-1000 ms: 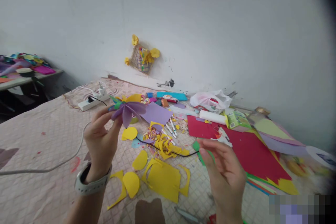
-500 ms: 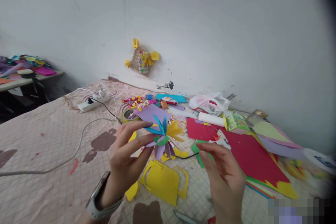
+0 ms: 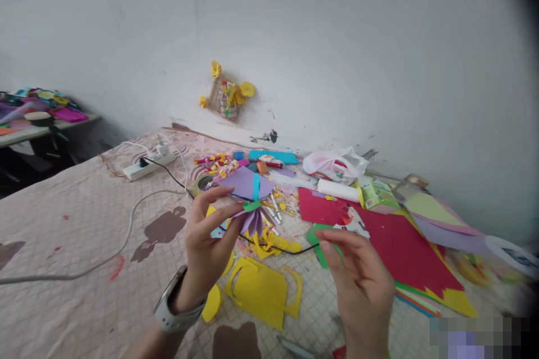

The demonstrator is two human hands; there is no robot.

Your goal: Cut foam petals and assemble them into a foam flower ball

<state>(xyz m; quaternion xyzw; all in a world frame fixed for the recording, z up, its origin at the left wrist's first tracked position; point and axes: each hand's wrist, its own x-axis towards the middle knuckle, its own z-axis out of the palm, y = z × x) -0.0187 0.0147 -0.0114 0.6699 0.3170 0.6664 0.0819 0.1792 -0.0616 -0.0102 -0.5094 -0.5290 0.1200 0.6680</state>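
My left hand [image 3: 207,244] pinches a paper flower [image 3: 254,214] with purple petals, a green band and a blue strip, held up over the bed. A white watch sits on that wrist. My right hand [image 3: 357,286] is lower right, fingers curled round a small green paper piece [image 3: 316,235]. The two hands are apart, the flower between them and nearer the left one.
Yellow paper offcuts [image 3: 261,290] lie below the hands on the quilted pink cover [image 3: 76,219]. Red sheets [image 3: 400,247], a white roll [image 3: 339,189], a plastic bag [image 3: 334,161], a tape roll [image 3: 205,183], a power strip [image 3: 145,165] with cables. Scissors [image 3: 297,348] at the bottom edge.
My left hand has carried the flower from upper left down and right toward the right hand, and turned it. The right hand has hardly moved.
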